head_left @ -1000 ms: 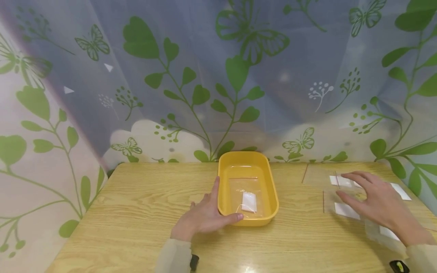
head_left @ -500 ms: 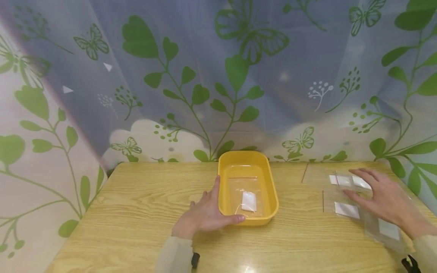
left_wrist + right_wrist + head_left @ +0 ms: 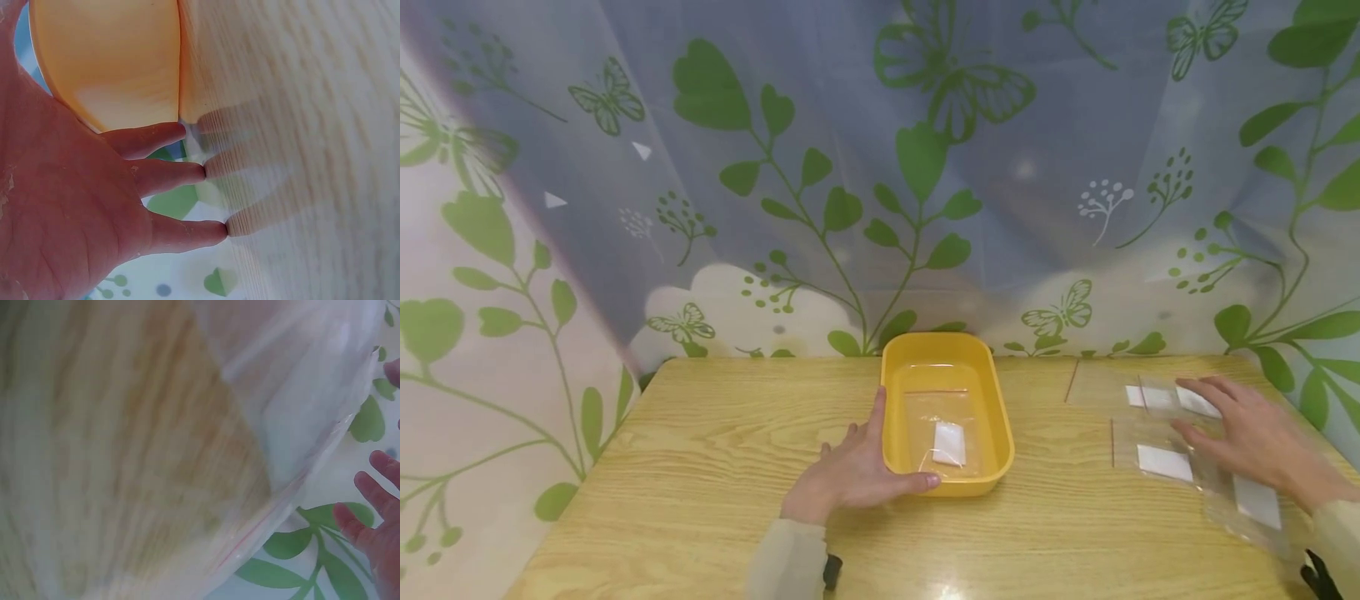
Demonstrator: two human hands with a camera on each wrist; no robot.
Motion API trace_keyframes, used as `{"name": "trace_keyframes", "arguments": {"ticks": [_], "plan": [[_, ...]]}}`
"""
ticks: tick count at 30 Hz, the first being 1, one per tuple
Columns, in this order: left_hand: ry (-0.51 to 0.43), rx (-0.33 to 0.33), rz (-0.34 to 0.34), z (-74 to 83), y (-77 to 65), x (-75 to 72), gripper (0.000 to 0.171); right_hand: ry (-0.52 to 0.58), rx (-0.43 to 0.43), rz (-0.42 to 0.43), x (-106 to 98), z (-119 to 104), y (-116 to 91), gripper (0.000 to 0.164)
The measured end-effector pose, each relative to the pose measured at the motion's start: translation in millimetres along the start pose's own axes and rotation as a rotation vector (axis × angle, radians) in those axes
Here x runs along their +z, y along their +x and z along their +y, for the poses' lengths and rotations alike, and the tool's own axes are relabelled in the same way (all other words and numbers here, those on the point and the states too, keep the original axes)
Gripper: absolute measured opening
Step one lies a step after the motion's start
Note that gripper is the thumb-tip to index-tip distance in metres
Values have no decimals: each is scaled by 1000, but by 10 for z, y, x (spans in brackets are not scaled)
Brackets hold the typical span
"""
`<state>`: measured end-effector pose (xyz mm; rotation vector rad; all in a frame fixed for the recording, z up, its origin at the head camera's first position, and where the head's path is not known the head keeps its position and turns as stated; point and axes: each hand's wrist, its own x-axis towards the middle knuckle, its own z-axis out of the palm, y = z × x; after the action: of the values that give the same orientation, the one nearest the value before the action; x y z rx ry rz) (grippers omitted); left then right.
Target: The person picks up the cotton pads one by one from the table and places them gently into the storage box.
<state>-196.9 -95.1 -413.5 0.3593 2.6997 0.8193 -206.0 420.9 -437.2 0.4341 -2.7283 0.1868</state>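
Note:
My left hand (image 3: 850, 475) rests against the near left corner of a yellow plastic bin (image 3: 1006, 442), index finger along the side and thumb over the front rim. In the left wrist view, its other fingers (image 3: 181, 236) stretch out straight, tips at the tabletop. Inside the bin lies a clear zip bag (image 3: 921, 417) with a white folded piece (image 3: 949, 443). My right hand (image 3: 1255, 437) hovers, fingers spread, over several similar bags at the right, among them a front bag (image 3: 1257, 502) and a middle bag (image 3: 1163, 462). In the right wrist view, a bag (image 3: 300, 412) looms close and blurred.
The wood-grain table (image 3: 715, 467) reaches back to a hanging cloth (image 3: 820, 167) printed with green leaves and butterflies. Another bag (image 3: 1101, 383) with a red seal line lies near the back edge. The bin stands close to the cloth.
My right hand has drifted slightly right over the bags, uncovering more of their white pieces. The left hand and the bin stay in place.

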Motion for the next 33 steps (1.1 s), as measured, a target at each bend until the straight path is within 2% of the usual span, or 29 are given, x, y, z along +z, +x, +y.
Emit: {"name": "trace_keyframes", "arguments": {"ticks": [12,15,21,33], "plan": [[4,-4,0,-6,-5,-1,137,5,62,-124,56,150,3,48],[-2,0,1,-7,-11,-3,137,-1,61,-138,53,154,23,40],[-5,4,-2,-9,-11,-4,136,-10,55,-111,58,150,44,23],[-2,7,-4,4,-15,-8,136,24,89,-100,-4,75,51,28]]}}
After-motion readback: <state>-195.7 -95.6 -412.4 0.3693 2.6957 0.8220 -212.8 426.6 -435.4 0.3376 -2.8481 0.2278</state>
